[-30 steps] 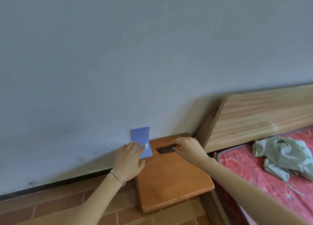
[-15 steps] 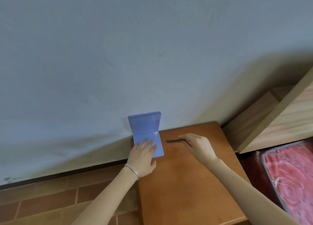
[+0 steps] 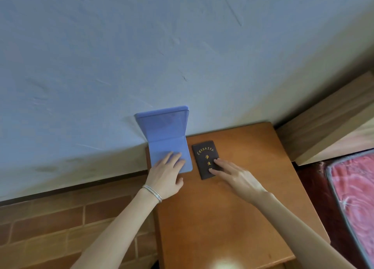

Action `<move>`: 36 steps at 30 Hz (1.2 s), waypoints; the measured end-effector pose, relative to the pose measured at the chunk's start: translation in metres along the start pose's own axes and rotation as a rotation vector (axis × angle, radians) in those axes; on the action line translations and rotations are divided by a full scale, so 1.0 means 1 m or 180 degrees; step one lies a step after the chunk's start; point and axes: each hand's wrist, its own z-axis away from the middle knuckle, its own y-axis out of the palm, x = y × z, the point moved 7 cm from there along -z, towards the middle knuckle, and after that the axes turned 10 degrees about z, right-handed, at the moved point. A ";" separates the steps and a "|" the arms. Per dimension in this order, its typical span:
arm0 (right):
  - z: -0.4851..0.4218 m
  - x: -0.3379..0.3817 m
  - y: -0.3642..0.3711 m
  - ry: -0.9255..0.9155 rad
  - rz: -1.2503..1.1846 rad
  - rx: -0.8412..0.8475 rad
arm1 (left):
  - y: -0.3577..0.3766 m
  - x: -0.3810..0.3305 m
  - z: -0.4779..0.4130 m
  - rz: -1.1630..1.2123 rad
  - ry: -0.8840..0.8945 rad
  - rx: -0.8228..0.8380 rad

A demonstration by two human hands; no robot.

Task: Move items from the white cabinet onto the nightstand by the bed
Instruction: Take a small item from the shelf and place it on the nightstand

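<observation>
Nightstand surface (image 3: 232, 218) abuts the wall (image 3: 182, 46). Blue folder (image 3: 164, 125) sits at its rear left corner, one flap against the wall. Left hand (image 3: 166, 175), fingers straight, presses the lower flap. Dark booklet (image 3: 204, 153) lies flat just beside it, with the extended fingers of the right hand (image 3: 236, 177) touching its cover.

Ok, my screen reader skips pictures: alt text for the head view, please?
The left hand rests on an open blue folder propped against the wall; the right hand touches a dark booklet beside it, both lying on a wooden nightstand.
</observation>
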 end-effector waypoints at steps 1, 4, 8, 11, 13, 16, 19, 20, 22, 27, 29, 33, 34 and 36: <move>-0.003 0.003 0.003 0.0010 0.0063 -0.0007 | 0.001 0.000 0.000 0.0047 -0.0044 0.0031; -0.014 0.009 0.007 0.0231 0.0146 -0.0025 | 0.003 0.000 0.002 0.0137 -0.0149 0.0094; -0.029 0.017 0.004 0.0511 0.0198 -0.0062 | 0.007 0.002 -0.001 0.0114 -0.0279 0.0213; -0.038 0.017 0.007 0.0561 0.0240 -0.0025 | 0.008 0.003 -0.002 0.0147 -0.0338 0.0214; -0.043 0.016 0.008 0.0588 0.0240 0.0031 | 0.009 0.004 -0.002 0.0143 -0.0355 0.0220; -0.044 0.016 0.009 0.0643 0.0230 0.0123 | 0.011 0.004 -0.001 0.0169 -0.0380 0.0166; -0.045 0.018 0.011 0.0601 0.0163 0.0371 | 0.012 0.003 -0.001 0.0210 -0.0410 0.0167; -0.045 0.017 0.012 0.0554 0.0108 0.0558 | 0.010 0.002 -0.003 0.0172 -0.0420 0.0222; -0.046 0.016 0.009 0.0447 0.0030 0.0802 | 0.001 -0.003 -0.006 0.0032 -0.0407 0.0365; -0.040 0.009 -0.058 0.0594 -0.0173 0.0747 | -0.062 -0.043 -0.013 -0.0053 -0.0229 0.0243; -0.033 0.004 -0.108 0.0686 -0.0161 0.0476 | -0.104 -0.074 -0.019 -0.0023 0.0052 0.0032; -0.001 -0.013 -0.218 0.0939 0.0142 -0.0090 | -0.186 -0.150 -0.025 -0.0092 0.0660 -0.0340; 0.012 -0.019 -0.245 0.1052 0.0214 -0.0199 | -0.202 -0.170 -0.023 -0.0099 0.0794 -0.0346; 0.040 -0.029 -0.294 0.1269 0.0332 -0.0326 | -0.231 -0.212 -0.019 -0.0141 0.1072 -0.0428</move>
